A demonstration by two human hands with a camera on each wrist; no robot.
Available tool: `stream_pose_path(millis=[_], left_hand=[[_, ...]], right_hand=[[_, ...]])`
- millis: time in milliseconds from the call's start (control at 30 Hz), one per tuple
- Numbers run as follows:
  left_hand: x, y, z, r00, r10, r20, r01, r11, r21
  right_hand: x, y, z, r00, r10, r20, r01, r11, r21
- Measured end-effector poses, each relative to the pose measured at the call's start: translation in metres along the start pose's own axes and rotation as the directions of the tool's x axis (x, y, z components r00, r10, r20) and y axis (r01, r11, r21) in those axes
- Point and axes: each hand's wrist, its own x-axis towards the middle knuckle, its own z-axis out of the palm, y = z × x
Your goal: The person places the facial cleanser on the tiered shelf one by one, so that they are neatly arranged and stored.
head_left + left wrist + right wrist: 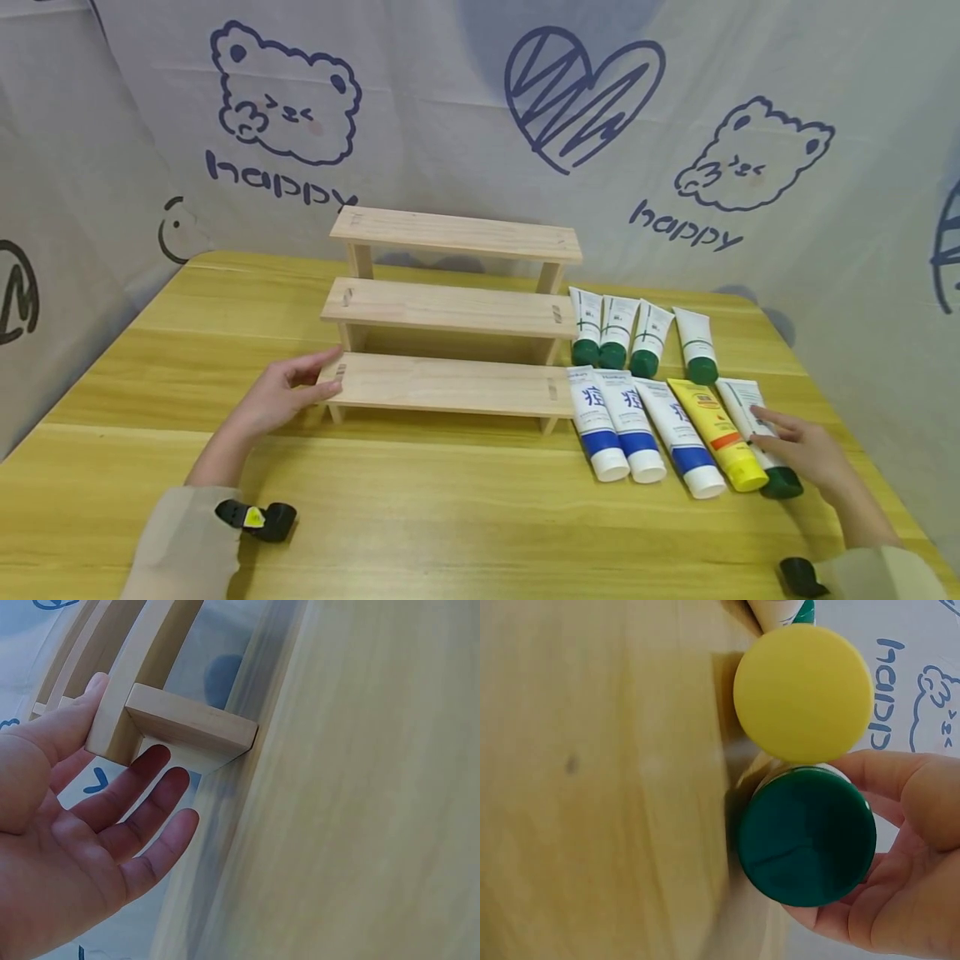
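A three-tier wooden step rack (450, 383) stands on the table. At the left end of its lowest step, my left hand (281, 392) grips the board between thumb and index finger. The other three fingers (154, 851) spread loosely below in the left wrist view. On the far right, my right hand (806, 450) holds a white squeeze tube (738, 396) with a dark green cap (808, 836), thumb and fingers on opposite sides. The tube lies on the table. Beside it lies a yellow tube (708, 417), its round yellow cap (802, 694) touching or nearly touching the green one.
Several white tubes with blue bands (663, 412) lie left of the yellow one, against the rack's right end. Behind them is a row of smaller white tubes with green caps (618, 321). A printed cloth (442, 108) hangs behind the wooden table (450, 517).
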Motion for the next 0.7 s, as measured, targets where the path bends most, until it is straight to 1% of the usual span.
stream_pose_path(millis=[267, 333, 433, 533, 600, 700], left_hand=[[0.0019, -0.0019, -0.0001, 1.0, -0.006, 0.014, 0.006, 1.0, -0.01], [0.0018, -0.0023, -0.0001, 1.0, -0.005, 0.016, 0.005, 1.0, -0.01], [0.0011, -0.0025, -0.0005, 1.0, -0.002, 0.021, 0.002, 1.0, -0.014], [0.0002, -0.0031, -0.0012, 1.0, -0.003, 0.026, 0.004, 1.0, -0.026], [0.0001, -0.0036, -0.0014, 0.999, -0.008, 0.032, 0.009, 0.999, -0.035], [0.0007, -0.0044, -0.0018, 0.999, -0.018, 0.036, 0.02, 0.999, -0.045]], right_hand=[[0.0012, 0.0007, -0.0001, 0.999, 0.052, 0.008, -0.052, 0.998, 0.041], [0.0007, 0.0011, 0.0009, 0.999, 0.054, 0.0, -0.054, 0.997, 0.057], [-0.0002, 0.0022, 0.0028, 0.999, 0.027, -0.037, -0.025, 0.997, 0.072], [-0.0006, 0.004, 0.0047, 0.996, -0.02, -0.093, 0.027, 0.997, 0.078], [-0.0008, 0.006, 0.0053, 0.992, -0.048, -0.115, 0.059, 0.994, 0.096], [-0.0011, 0.0074, 0.0058, 0.99, -0.045, -0.132, 0.066, 0.985, 0.156]])
